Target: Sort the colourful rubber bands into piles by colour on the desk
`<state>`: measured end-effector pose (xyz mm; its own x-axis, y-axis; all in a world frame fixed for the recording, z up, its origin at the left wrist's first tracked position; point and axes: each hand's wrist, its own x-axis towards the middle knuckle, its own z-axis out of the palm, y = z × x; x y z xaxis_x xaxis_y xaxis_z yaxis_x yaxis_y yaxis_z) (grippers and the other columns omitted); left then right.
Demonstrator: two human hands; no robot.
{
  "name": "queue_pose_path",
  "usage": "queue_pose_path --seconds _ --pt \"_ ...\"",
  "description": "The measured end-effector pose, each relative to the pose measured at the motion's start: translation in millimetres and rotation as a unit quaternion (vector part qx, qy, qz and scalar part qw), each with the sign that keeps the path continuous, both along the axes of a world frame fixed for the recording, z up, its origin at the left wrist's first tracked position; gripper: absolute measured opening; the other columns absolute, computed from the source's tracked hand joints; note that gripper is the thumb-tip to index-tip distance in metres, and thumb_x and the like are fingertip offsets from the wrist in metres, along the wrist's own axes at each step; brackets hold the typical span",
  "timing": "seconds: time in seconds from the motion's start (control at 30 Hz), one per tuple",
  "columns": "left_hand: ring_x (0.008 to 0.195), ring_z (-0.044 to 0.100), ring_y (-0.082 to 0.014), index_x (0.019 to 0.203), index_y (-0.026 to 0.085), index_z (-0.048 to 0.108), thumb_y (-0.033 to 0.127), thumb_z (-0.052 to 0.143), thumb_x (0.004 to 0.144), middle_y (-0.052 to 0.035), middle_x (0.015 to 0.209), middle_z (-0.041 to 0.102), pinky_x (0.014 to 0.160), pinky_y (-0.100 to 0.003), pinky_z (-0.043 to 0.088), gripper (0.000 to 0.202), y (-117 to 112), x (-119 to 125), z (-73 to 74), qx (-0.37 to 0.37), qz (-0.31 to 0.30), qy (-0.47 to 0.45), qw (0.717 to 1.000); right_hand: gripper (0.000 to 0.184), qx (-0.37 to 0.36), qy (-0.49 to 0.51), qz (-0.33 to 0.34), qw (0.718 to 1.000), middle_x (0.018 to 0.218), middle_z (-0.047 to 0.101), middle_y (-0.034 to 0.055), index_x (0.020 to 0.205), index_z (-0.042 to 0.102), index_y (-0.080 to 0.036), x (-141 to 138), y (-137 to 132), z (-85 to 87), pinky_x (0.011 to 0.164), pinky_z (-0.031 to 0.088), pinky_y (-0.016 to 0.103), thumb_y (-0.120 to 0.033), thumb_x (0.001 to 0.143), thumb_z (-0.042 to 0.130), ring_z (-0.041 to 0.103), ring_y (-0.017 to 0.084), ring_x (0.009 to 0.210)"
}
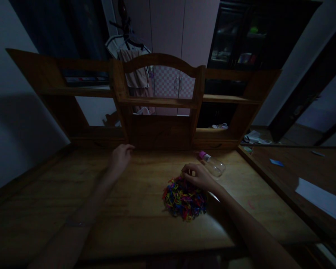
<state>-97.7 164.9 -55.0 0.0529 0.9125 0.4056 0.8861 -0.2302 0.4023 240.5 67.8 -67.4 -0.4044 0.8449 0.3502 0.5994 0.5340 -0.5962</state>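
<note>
A heap of small, thin, looped pieces (pixel 183 200) in red, yellow, blue, green and purple lies on the wooden desk (pixel 145 231); in this dim light I cannot tell whether they are rubber bands or clips. My right hand (pixel 198 176) is at the heap's far edge, thumb and fingers pinched, with a bit of yellow at the fingertips. Left of the heap and apart from it, my left hand (pixel 120 160) hovers over the desk with its fingers drawn together. Whatever it may hold is too small to see. Behind my right hand a clear plastic bottle (pixel 216 166) with a pink cap lies on its side.
A wooden shelf unit (pixel 161 101) with an arched top rises along the desk's far edge. To the right, a lower brown surface (pixel 296 164) bears a blue card (pixel 276 162) and a white sheet (pixel 322 198). Clothes (pixel 136 67) hang beyond the shelf.
</note>
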Motion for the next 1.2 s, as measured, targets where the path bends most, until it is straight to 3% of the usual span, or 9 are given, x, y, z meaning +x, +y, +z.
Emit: queue_pose_path --seconds 0.1,0.17,0.23,0.33,0.57,0.83,1.03,1.2 --pt "0.099 0.060 -0.0157 0.108 0.020 0.065 0.029 0.041 0.096 -0.0035 0.110 0.065 0.088 -0.027 0.047 0.028 -11.8 50.9 -16.4 0.016 -0.089 -0.045 0.995 0.011 -0.003 0.000 -0.001 1.000 0.078 0.067 0.0020 0.084 0.068 -0.017 0.9 0.7 0.1 0.060 0.042 0.024 -0.019 0.085 0.058 0.058 0.014 0.068" --pt "0.091 0.061 -0.0169 0.103 0.019 0.067 0.033 0.049 0.092 -0.0050 0.102 0.065 0.082 -0.028 0.050 0.025 -25.0 78.9 -30.6 -0.027 -0.221 -0.115 0.968 0.011 -0.002 -0.001 -0.004 1.000 0.079 0.068 0.0024 0.084 0.068 -0.017 1.8 1.8 -0.9 0.061 0.042 0.024 -0.020 0.085 0.058 0.058 0.014 0.069" --pt "0.087 0.061 -0.0173 0.103 0.020 0.068 0.037 0.056 0.089 -0.0049 0.099 0.065 0.079 -0.028 0.050 0.025 -37.8 95.0 -41.6 -0.079 -0.323 -0.136 0.933 0.011 -0.001 0.001 -0.005 1.000 0.077 0.067 0.0021 0.084 0.068 -0.017 2.9 3.0 -2.2 0.061 0.042 0.024 -0.021 0.085 0.058 0.057 0.014 0.067" --pt "0.094 0.059 -0.0189 0.102 0.021 0.069 0.039 0.061 0.086 -0.0054 0.099 0.063 0.084 -0.029 0.048 0.025 -48.6 99.1 -46.9 -0.110 -0.381 -0.128 0.909 0.010 0.006 -0.001 -0.008 1.000 0.073 0.066 0.0008 0.083 0.068 -0.018 4.4 4.6 -4.6 0.060 0.041 0.024 -0.022 0.085 0.059 0.056 0.014 0.065" --pt "0.096 0.054 -0.0199 0.088 0.020 0.069 0.040 0.061 0.087 -0.0048 0.094 0.060 0.086 -0.030 0.043 0.021 -48.4 92.1 -40.0 -0.099 -0.420 -0.059 0.900 0.010 -0.001 0.008 0.002 1.000 0.073 0.066 0.0007 0.085 0.067 -0.017 5.0 6.1 -9.6 0.060 0.041 0.023 -0.021 0.086 0.058 0.057 0.013 0.065" --pt "0.095 0.050 -0.0195 0.087 0.021 0.067 0.039 0.065 0.082 -0.0024 0.093 0.059 0.087 -0.031 0.037 0.018 -42.3 84.3 -44.7 -0.076 -0.433 0.004 0.898 0.010 0.010 0.002 -0.006 1.000 0.072 0.065 0.0002 0.082 0.067 -0.017 4.7 5.0 -6.7 0.059 0.039 0.022 -0.020 0.085 0.057 0.054 0.012 0.063" --pt "0.093 0.052 -0.0197 0.078 0.019 0.067 0.043 0.065 0.082 -0.0031 0.090 0.062 0.087 -0.031 0.036 0.024 -21.2 68.1 -42.8 -0.057 -0.379 -0.002 0.924 0.011 0.011 0.006 0.000 1.000 0.071 0.064 0.0002 0.081 0.066 -0.017 4.9 3.3 -3.5 0.059 0.039 0.023 -0.020 0.085 0.056 0.055 0.012 0.064" --pt "0.091 0.053 -0.0203 0.076 0.019 0.068 0.046 0.064 0.079 -0.0039 0.089 0.063 0.082 -0.031 0.038 0.027 2.0 38.4 -40.4 -0.054 -0.289 0.001 0.956 0.010 0.009 -0.010 -0.008 1.000 0.074 0.066 0.0006 0.084 0.066 -0.018 6.5 2.9 -5.2 0.061 0.040 0.023 -0.020 0.085 0.057 0.057 0.013 0.065"
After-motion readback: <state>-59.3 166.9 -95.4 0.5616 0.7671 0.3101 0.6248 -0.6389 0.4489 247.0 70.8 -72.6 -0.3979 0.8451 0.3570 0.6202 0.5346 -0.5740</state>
